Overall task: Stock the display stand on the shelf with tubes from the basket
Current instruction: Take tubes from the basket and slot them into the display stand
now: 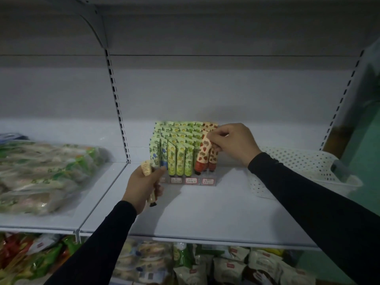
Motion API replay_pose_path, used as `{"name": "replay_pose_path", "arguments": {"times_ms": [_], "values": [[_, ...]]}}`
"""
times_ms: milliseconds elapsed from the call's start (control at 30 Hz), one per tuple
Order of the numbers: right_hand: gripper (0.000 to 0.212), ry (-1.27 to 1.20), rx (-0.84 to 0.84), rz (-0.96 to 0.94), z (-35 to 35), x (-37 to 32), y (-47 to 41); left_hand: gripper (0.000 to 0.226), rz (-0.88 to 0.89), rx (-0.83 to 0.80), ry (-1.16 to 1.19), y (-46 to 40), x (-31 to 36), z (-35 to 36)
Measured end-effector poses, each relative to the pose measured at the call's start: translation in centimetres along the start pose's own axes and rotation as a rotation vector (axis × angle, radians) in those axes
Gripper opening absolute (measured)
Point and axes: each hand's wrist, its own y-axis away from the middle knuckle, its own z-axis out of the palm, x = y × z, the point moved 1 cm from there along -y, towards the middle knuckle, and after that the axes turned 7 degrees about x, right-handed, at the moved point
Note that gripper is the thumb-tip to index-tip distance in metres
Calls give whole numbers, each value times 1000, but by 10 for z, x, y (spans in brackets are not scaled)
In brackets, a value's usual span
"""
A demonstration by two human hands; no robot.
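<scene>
A clear display stand [191, 180] sits mid-shelf, filled with rows of upright green, blue and yellow patterned tubes [181, 159]. At its right end my right hand [232, 141] pinches the top of a strawberry-printed tube [203, 155], which leans in the front of the rightmost column. My left hand [141, 187] grips a pale beige tube [149, 183] just left of and in front of the stand, its dark cap pointing down. The white perforated basket [298, 167] stands to the right, behind my right forearm; its inside is hidden.
Bagged goods [43, 173] lie piled on the neighbouring shelf section at left. A slotted upright [118, 108] divides the sections. Packaged snacks [226, 266] fill the shelf below. The white shelf board [205, 210] stretches in front of the stand.
</scene>
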Motion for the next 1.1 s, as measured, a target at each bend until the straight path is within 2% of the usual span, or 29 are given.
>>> {"name": "replay_pose_path", "arguments": {"times_ms": [133,233,433,667,1100], "values": [[24,208,81,-117,-6,9,-2,13,-85,181,49,-14,-17,-19],[27,297,95,-151,-5,18,-4,13,-166,233,140,-20,-25,-25],[30,375,85,-164,2,29,-5,7,-119,187,76,-21,-33,-26],[30,438,74,-190,8,36,0,11,-64,175,5,-18,-37,-27],[30,401,100,-212,22,29,1,12,-66,170,19,-16,-37,-26]]}}
